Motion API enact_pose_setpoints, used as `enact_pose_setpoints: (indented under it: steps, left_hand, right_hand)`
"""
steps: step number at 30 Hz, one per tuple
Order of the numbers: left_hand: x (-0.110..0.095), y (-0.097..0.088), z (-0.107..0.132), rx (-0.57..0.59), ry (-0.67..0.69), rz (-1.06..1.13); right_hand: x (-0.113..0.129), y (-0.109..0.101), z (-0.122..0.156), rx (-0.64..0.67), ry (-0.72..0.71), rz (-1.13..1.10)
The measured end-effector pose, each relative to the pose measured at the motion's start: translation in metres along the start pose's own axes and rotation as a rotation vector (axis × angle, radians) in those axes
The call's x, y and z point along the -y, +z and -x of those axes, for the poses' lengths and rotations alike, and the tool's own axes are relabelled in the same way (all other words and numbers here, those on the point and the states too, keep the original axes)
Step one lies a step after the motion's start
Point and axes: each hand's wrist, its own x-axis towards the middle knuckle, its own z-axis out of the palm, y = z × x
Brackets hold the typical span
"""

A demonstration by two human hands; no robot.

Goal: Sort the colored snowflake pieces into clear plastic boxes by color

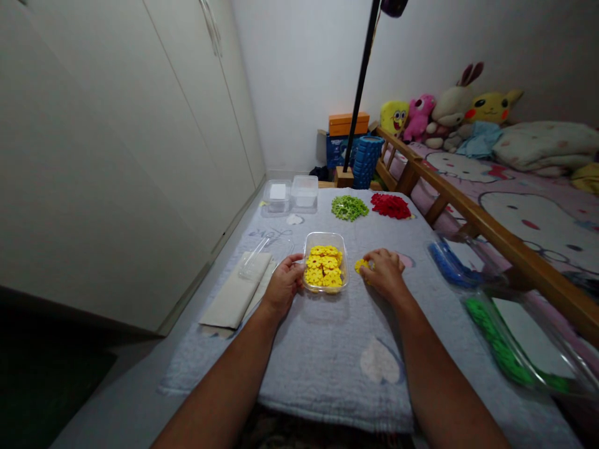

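A clear plastic box [347,265] stands near the middle of the cloth, filled with yellow flower-shaped pieces [324,265]. My left hand [284,284] grips the box by its left wall, thumb and fingers closed at the rim. To the right of the box, my right hand [384,272] is low over the cloth, with its fingers pinched on yellow flower pieces [361,266]. How many pieces it has is hidden by the fingers. Left of my left hand lies a clear lid [256,257], partly on folded beige paper [234,296].
Farther back lie a green pile [349,208] and a red pile [391,206] of small pieces. Clear containers [305,192] stand at the back left. Boxes of blue pieces [453,263] and green pieces [500,340] sit by the wooden bed rail [505,234]. A black pole [361,81] rises behind.
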Motion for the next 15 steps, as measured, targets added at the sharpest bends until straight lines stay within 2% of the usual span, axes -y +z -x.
enact_pose_setpoints:
  steps: [2,5,9,12,15]
  left_hand:
    - [0.000,0.000,0.000,0.001,0.004,-0.002]
    - [0.001,-0.001,0.000,0.001,0.005,0.004]
    - [0.002,-0.001,-0.001,0.014,0.005,0.011]
    - [0.003,-0.002,-0.003,0.015,0.003,0.005]
    - [0.005,-0.003,-0.004,0.011,-0.007,0.014]
  right_hand:
    - [0.002,-0.004,-0.002,-0.014,0.014,-0.087]
    - [0.007,-0.012,-0.005,-0.060,0.022,-0.332]
    - [0.025,-0.024,-0.003,-0.159,0.015,-0.621]
    - [0.042,-0.026,0.003,-0.136,-0.074,-0.689]
    - [0.054,-0.022,0.011,-0.087,-0.172,-0.654]
